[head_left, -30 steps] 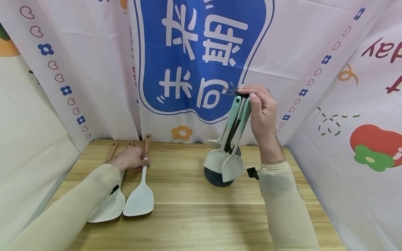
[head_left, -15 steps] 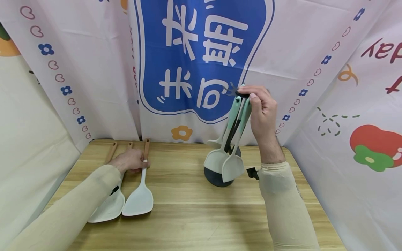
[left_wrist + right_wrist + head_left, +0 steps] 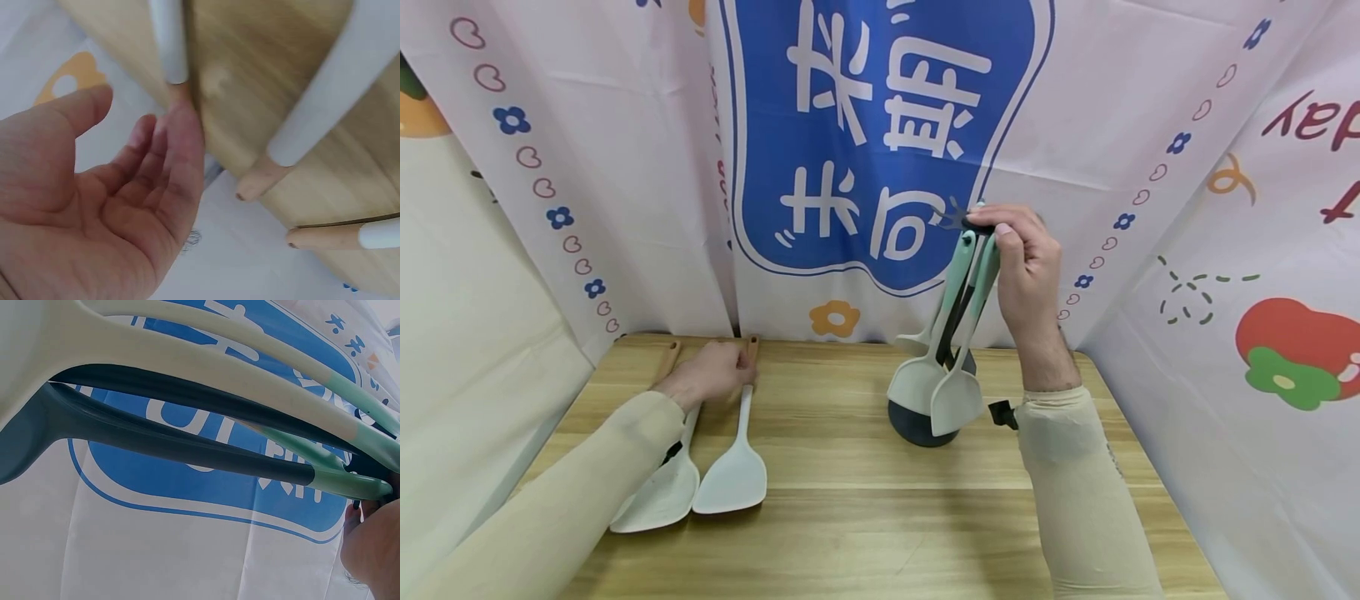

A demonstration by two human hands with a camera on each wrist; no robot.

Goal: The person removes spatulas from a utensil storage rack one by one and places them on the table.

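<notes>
My left hand (image 3: pixel 709 372) is at the back left of the table, its fingertips touching the wooden handle of a white spatula (image 3: pixel 732 482). The left wrist view shows the thumb standing apart and the fingers (image 3: pixel 181 162) extended against the handle's side. Left of this spatula lies another white turner (image 3: pixel 662 500), partly under my sleeve. My right hand (image 3: pixel 1030 262) pinches the dark pronged top (image 3: pixel 953 218) of a utensil stand. Green-handled utensils hang from it, including a cream turner (image 3: pixel 957 403) and a dark-headed one (image 3: pixel 187 445).
The stand's round dark base (image 3: pixel 922 427) rests on the wooden table (image 3: pixel 835 533), right of the middle. A third wooden handle (image 3: pixel 670 360) lies at the far left. Printed white cloth (image 3: pixel 1105 108) hangs behind the table and along both sides.
The right spatula's handle end has come slightly down in view. My left hand has shifted back along the handle toward its end. My right hand and the stand have stayed put.
</notes>
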